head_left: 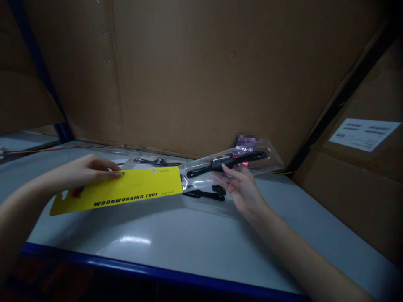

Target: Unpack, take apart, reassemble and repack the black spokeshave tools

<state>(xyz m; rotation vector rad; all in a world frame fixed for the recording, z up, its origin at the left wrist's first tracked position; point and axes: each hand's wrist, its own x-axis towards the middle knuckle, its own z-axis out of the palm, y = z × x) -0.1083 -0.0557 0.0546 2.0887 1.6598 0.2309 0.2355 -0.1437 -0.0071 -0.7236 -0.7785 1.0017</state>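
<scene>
A yellow card (135, 186) printed "WOODWORKING TOOL" is pinched at its upper left edge by my left hand (90, 170). Joined to the card's right end is a clear plastic pack (269, 161), which has a black-handled tool (208, 166) inside. The fingers of my right hand (241, 184) are closed on this pack from below, with the thumb against the tool's handle. Card and pack are held above the grey shelf, tilted up toward the right. Under the pack, another black tool (209, 194) lies on the shelf.
Behind the grey shelf (176, 239) stands a large cardboard wall (176, 75). A labelled carton (355, 167) is on the right. At the back are a small display with lit digits (245, 142), a packaged black item (159, 162) and thin red-yellow wires (94, 146). A blue rail (141, 270) edges the front.
</scene>
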